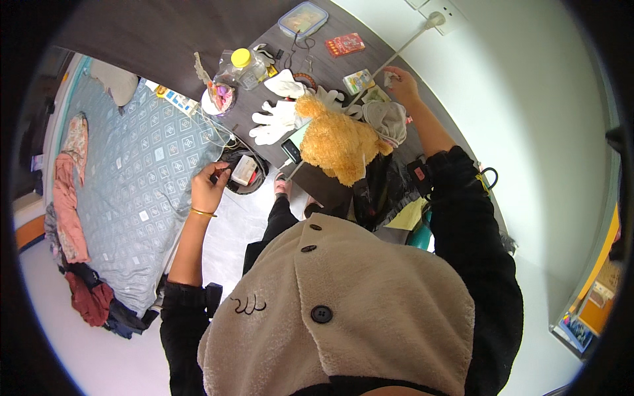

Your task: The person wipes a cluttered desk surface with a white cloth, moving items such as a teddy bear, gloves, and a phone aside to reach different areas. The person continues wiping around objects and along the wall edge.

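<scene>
- Our right hand [404, 87] pinches a small white item [389, 78] above the tabletop [332, 71], near the wall [508, 86].
- Our left hand [209, 187]: fingers curled just beside the black bin [262, 175]; can't tell if gripping.
- We've got a brown plush toy [333, 143] between, white gloves [275, 123] beside it.

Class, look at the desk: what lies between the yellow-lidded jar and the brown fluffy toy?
In the head view, white gloves lie between the yellow-lidded jar and the brown fluffy toy.
</scene>
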### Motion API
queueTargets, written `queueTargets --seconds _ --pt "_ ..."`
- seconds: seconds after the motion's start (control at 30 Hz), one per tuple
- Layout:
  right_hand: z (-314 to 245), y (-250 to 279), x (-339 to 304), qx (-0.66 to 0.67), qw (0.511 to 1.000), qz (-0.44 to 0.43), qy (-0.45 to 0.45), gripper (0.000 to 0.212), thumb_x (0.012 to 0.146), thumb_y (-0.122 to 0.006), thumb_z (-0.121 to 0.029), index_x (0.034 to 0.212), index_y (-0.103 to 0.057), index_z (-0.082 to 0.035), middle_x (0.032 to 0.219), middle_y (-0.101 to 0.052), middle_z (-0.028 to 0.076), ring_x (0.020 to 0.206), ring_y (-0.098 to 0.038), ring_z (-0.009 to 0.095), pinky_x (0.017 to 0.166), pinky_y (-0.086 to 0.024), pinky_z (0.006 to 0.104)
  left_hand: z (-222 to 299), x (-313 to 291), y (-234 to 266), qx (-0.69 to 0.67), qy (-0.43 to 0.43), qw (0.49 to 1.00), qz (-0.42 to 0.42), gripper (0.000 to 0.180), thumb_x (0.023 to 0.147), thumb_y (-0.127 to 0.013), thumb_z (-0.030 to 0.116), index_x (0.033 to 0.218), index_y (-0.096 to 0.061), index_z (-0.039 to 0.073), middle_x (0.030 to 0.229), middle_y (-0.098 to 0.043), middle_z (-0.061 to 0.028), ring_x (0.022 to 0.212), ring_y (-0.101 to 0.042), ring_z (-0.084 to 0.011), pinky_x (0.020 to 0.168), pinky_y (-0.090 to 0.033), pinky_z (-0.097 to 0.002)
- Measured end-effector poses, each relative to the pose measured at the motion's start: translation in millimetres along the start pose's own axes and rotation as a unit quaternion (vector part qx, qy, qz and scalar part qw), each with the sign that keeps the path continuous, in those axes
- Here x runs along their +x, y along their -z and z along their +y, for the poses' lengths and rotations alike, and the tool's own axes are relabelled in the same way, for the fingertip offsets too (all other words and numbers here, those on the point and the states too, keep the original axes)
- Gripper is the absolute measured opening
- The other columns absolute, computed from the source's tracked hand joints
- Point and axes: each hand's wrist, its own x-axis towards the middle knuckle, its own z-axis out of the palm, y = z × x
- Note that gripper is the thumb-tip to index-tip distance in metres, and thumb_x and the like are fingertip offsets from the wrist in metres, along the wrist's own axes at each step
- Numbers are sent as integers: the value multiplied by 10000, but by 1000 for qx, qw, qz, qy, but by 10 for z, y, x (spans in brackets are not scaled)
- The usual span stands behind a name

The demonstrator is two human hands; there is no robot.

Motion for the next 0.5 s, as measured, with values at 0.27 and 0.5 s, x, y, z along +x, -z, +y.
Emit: queueTargets --seconds 0.27,0.5 --pt "-122 -175 106 -239 935 -88 249 650 652 -830 -213 1241 -563 -139 1232 -409 167 1144 -453 327 965 -415 386 -26 -5 -21 -20 46 999 -5 142 803 -686 42 939 -680 3 735 -655 -74 597 -558 -99 570 -460 -251" --pt "-197 -229 288 -228 937 -128 234 653 621 -843 -192 1209 -563 -155 1218 -414 167 1129 -458 343 953 -421 391 -59 11 -35 -6 50 999 -3 138 798 -690 45 928 -680 1 716 -651 -75 597 -570 -110 558 -461 -255"
